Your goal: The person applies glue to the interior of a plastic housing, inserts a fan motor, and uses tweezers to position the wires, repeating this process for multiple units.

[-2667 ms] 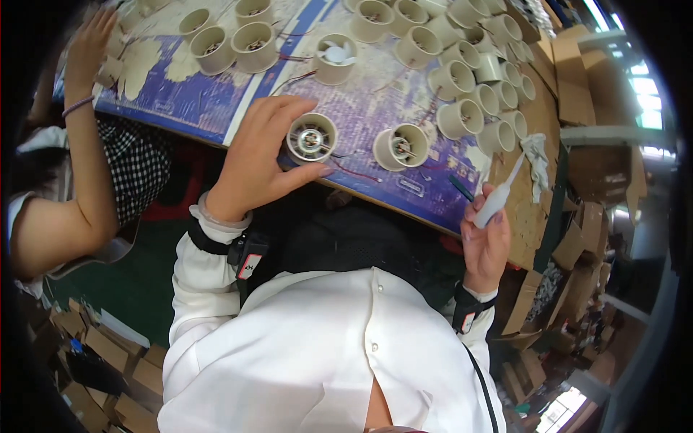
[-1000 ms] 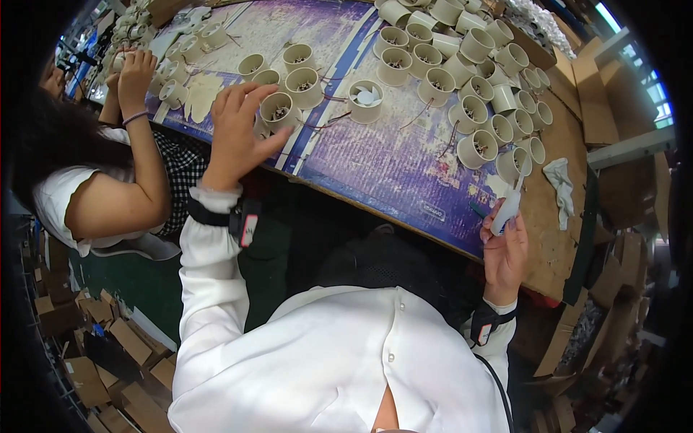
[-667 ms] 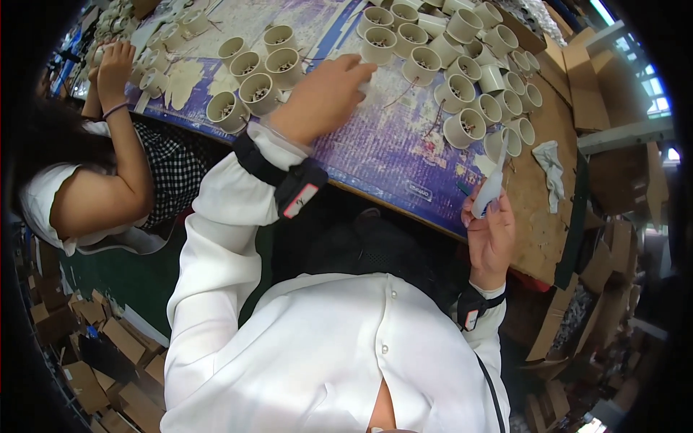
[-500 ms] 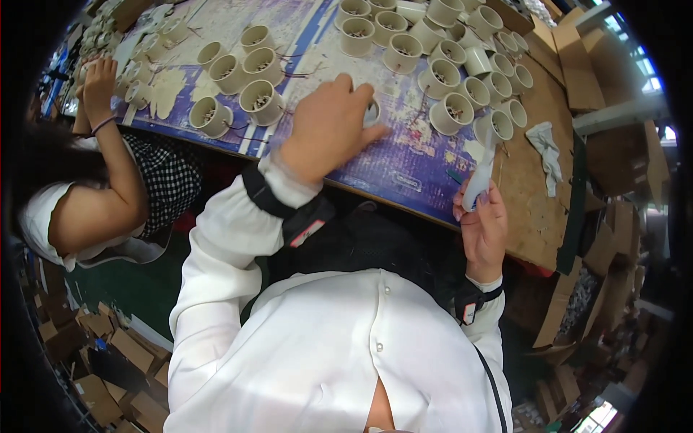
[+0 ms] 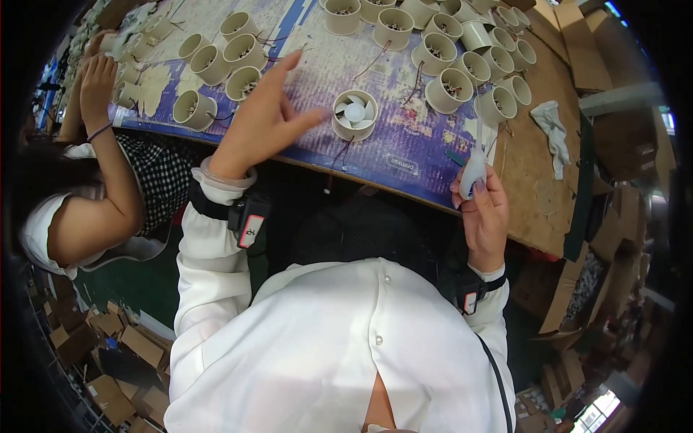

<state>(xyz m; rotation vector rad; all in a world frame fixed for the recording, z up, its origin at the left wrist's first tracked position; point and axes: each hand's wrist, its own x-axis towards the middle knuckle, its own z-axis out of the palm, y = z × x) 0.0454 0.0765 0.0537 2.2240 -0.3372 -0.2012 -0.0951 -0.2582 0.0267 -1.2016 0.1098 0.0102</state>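
Observation:
A cream cylindrical cup with a white fan wheel inside point(image 5: 354, 115) stands on the purple and white worktable point(image 5: 393, 144) before me, a thin wire trailing from its base. My left hand point(image 5: 263, 112) hovers to its left, empty, fingers stretched and apart. Beyond that hand are several cream cups point(image 5: 210, 66) with small dark-and-light parts and wires inside, one of them partly hidden by it. My right hand point(image 5: 482, 213) is wrapped round a translucent squeeze bottle point(image 5: 473, 175), its thin nozzle pointing up, over the table's front edge.
More cream cups point(image 5: 450, 90) crowd the back right, some lying on their sides. A crumpled white cloth point(image 5: 551, 137) lies on brown board point(image 5: 534, 191) at the right. Another person point(image 5: 101, 195) sits at the left, hands at the table. Cardboard boxes point(image 5: 577, 289) stand at the right.
My left hand has moved left, off the cup with the fan wheel, which now shows fully. The bottle in my right hand has stayed nearly in place. The table view has shifted slightly.

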